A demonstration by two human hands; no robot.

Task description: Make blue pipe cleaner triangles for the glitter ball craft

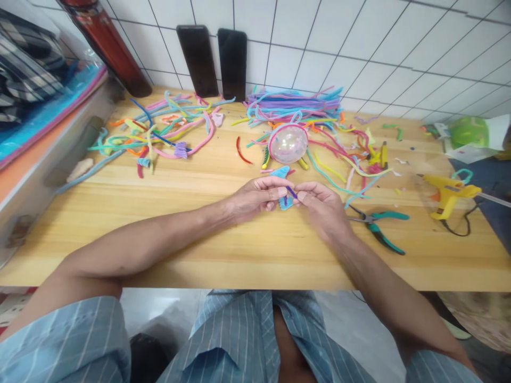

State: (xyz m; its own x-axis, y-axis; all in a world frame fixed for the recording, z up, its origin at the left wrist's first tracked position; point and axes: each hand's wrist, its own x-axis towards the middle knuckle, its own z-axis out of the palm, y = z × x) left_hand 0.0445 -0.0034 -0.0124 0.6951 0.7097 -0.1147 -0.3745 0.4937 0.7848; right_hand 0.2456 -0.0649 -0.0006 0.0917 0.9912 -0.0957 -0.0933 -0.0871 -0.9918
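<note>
Between my two hands is a short purple pipe cleaner. My left hand pinches its left end between thumb and fingers. At the other end, the thumb and fingertips of my right hand are closed on it. Beneath and just beyond my fingers lie light blue pieces of pipe-cleaner work, partly hidden by the hands. A clear round balloon-like ball with a pink rim rests a little farther back. Pliers with teal handles lie close to my right wrist.
Loose coloured pipe cleaners are scattered at the left, and a thick bundle lies by the tiled wall. Two black phones lean there beside a red flask. A yellow glue gun with its cord sits at the right.
</note>
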